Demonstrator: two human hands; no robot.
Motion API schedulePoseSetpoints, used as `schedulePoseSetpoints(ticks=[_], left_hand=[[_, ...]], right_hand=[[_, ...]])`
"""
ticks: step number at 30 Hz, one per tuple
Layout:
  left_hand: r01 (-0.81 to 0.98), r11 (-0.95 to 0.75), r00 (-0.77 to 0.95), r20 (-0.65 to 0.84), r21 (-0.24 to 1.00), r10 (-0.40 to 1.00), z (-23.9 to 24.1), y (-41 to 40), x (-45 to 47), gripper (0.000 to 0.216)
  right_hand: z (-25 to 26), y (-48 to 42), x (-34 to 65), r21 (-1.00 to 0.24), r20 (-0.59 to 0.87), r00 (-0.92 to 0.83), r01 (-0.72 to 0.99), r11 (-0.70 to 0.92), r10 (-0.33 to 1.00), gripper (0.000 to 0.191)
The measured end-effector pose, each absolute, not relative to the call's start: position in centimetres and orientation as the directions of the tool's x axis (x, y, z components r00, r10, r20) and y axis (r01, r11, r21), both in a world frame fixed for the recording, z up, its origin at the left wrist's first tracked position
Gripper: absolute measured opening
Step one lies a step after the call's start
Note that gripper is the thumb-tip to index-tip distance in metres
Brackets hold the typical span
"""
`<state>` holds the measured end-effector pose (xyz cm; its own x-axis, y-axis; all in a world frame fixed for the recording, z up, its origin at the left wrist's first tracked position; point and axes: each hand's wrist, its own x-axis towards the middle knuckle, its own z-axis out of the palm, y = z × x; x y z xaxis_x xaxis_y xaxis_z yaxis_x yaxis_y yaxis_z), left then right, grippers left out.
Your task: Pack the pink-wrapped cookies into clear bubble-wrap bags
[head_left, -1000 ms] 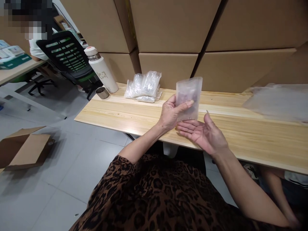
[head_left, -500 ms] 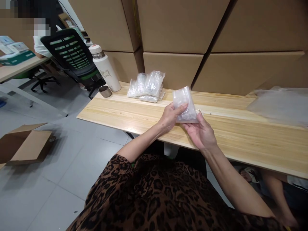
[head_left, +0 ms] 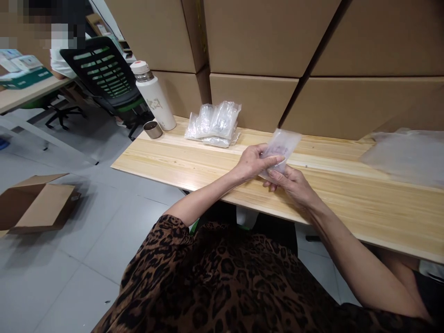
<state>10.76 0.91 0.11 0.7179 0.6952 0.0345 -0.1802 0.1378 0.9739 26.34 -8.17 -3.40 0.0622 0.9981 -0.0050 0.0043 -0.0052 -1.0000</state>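
Above the wooden table (head_left: pixel 204 169) I hold a clear plastic bag (head_left: pixel 286 141) with both hands. My left hand (head_left: pixel 255 162) is closed on its left side, thumb lying across the front. At the bag's lower right, my right hand (head_left: pixel 293 182) pinches the edge between thumb and fingers. The bag tilts to the right, with faint purplish marks showing through it. What is inside, if anything, I cannot make out. Left of my hands lies a pile of clear plastic packets (head_left: pixel 215 125), some overlapping.
A white thermos bottle (head_left: pixel 157 101) and a metal cup (head_left: pixel 153 130) stand at the table's left end. Large cardboard boxes (head_left: pixel 253 101) line the back. Translucent plastic sheets (head_left: pixel 412 155) lie at right. An open carton (head_left: pixel 45 206) sits on the floor; a chair (head_left: pixel 104 69) and a person are beyond.
The bag has turned and now leans to the right, showing its purplish marks. My right hand has moved from under its lower right corner to a pinch on its lower edge.
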Motion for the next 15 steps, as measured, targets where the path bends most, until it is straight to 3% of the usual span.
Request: schedulePoseSetpoints(ticks=[3,6,8,10,15], left_hand=[[-0.236,0.084,0.558,0.064,0.968,0.828,0.0,1.4,11.3,0.064],[-0.235,0.199,0.491,-0.061,0.951,0.869,-0.4,2.0,11.3,0.081],[-0.214,0.335,0.618,-0.139,0.917,0.774,-0.9,2.0,11.0,0.07],[-0.232,0.377,0.713,-0.107,0.897,0.693,-1.5,1.8,10.9,0.053],[-0.393,0.172,0.528,0.068,0.903,0.846,-2.5,1.4,11.5,0.026]], right_hand=[[-3.4,-7.8,26.1,-0.993,0.006,0.174,-0.112,0.025,0.985,0.057],[-3.2,-7.6,26.3,-0.984,0.007,0.249,-0.169,0.051,0.969,0.053],[-3.2,-7.4,26.5,-0.983,0.0,0.257,-0.177,0.047,0.966,0.052],[-3.4,-7.3,26.6,-0.986,-0.018,0.24,-0.164,0.022,0.971,0.055],[-3.6,-6.8,26.3,-0.999,-0.041,0.286,-0.042,-0.03,0.957,0.065]])
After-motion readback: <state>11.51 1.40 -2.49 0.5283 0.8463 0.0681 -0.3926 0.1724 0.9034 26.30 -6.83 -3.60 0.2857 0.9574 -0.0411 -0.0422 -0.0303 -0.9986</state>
